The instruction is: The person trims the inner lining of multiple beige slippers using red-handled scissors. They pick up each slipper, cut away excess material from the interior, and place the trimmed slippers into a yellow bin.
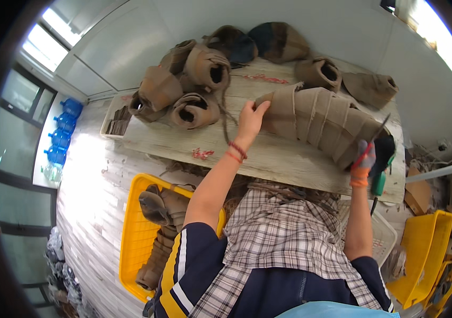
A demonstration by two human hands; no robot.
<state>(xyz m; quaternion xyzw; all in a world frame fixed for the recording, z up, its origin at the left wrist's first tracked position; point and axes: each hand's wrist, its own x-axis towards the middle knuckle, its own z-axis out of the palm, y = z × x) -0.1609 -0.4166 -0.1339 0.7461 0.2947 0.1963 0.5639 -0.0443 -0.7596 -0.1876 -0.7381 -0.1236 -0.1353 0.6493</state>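
Note:
A long layered length of brown cloth (316, 119) lies across the table in front of me, its folds overlapping toward the right. My left hand (252, 119), bare with red bracelets at the wrist, pinches the left end of this cloth between thumb and fingers. At the cloth's right end is my right hand (362, 161), in a grey and orange glove. Its fingers are closed around red-handled scissors (362, 157), whose dark blade points up and to the right. Beside that hand lies a dark item with a green handle (379, 184), partly hidden.
Several brown cloth rolls (196, 111) crowd the left and back of the table (178, 139). Red scraps (203, 153) lie on it. A yellow crate (130, 238) with cloth rolls stands below left; another yellow crate (414, 259) is at right. Blue water bottles (61, 139) line the far left.

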